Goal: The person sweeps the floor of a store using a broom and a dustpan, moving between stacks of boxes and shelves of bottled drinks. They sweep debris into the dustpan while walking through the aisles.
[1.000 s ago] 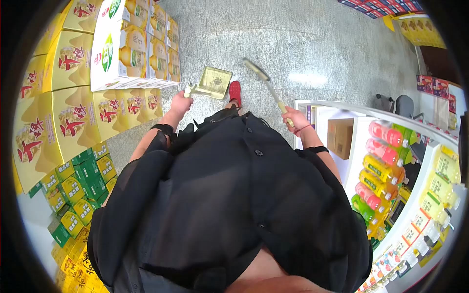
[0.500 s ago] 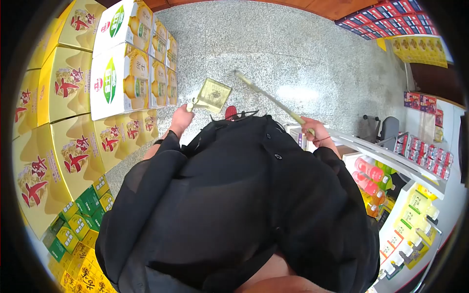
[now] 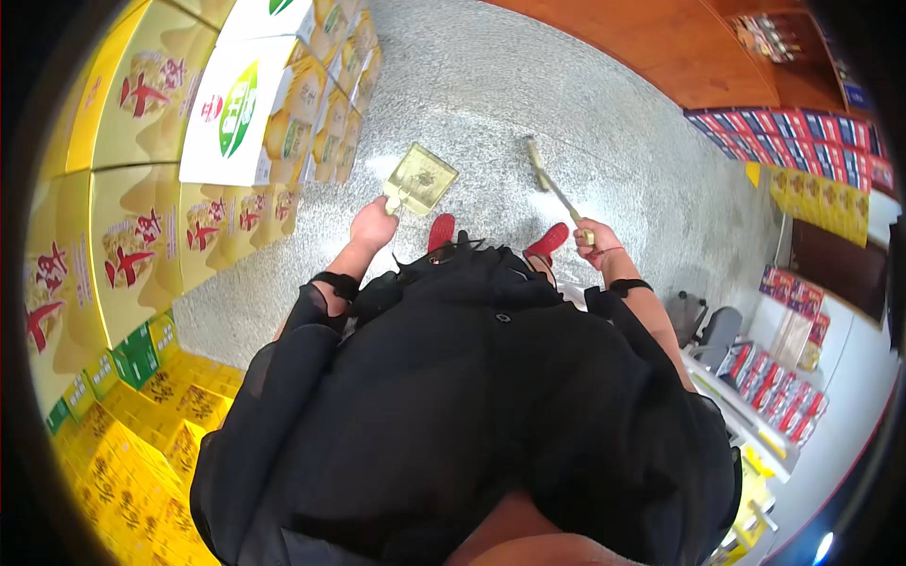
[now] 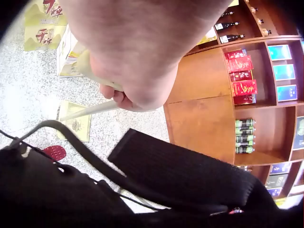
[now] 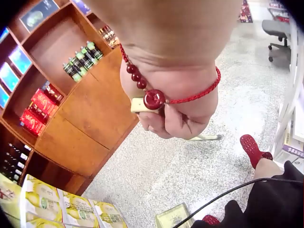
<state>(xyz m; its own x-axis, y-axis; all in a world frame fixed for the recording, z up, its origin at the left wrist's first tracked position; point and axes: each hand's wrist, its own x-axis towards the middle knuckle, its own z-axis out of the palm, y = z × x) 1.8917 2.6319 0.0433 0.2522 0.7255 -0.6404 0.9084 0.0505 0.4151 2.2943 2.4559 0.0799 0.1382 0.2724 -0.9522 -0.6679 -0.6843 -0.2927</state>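
Note:
My left hand grips the handle of a pale yellow long-handled dustpan, whose pan hangs low over the speckled floor. In the left wrist view the fingers curl round the top of the pale handle, and the pan shows far below. On the other side, my right hand holds a broom by its upper handle. The broom's head is down by the floor, ahead and right of the dustpan. In the right wrist view the handle's butt end sticks out of the fist, under a red beaded bracelet.
Stacked drink cartons and gold boxes line the left side. A wooden shelf cabinet stands ahead, with red and blue boxes at right. Red shoes are on the floor; an office chair is at right.
The person has stepped and turned, bringing the wooden cabinet into view and the bottle shelf mostly out. The broom head has swung rightward, away from the dustpan. Both hands keep their hold.

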